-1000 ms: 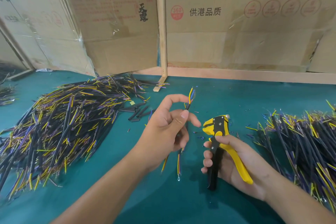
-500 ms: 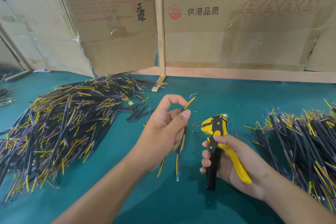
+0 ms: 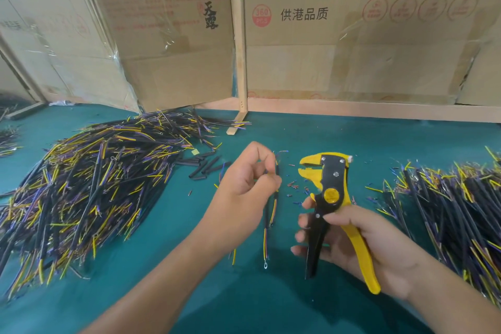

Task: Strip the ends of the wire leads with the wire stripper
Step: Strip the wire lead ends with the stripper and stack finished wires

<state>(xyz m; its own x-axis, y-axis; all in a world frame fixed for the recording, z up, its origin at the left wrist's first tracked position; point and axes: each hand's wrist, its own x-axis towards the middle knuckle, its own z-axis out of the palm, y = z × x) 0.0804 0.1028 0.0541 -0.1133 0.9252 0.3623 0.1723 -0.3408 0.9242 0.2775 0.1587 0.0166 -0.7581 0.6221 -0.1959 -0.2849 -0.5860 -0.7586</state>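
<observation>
Left hand (image 3: 241, 184) is pinching a thin black-sleeved wire lead (image 3: 273, 206) with yellow and blue cores, dangling over the teal tabletop (image 3: 271, 306). Right hand (image 3: 360, 241) is gripping the yellow-and-black wire stripper (image 3: 325, 184), head open, just beside the lead's top. Brown cardboard box (image 3: 352, 35) behind is reading "供港品质", "360 PCS".

Small assembly workshop or packing-room workstation, hand labour, no machinery in view. Green-covered worktop (image 3: 168, 304) carrying bulk stock: large heap of black-sleeved wire leads (image 3: 81, 187) at left, second heap (image 3: 455, 209) at right. Loose black tubing offcuts (image 3: 203, 167) and scattered insulation scraps (image 3: 294, 187) between the heaps. Station screened by printed cardboard cartons (image 3: 352, 43), flattened, taped and propped against a bare timber frame (image 3: 240, 35). Yellow-and-black wire stripper (image 3: 329, 198) in use at the worktop.
</observation>
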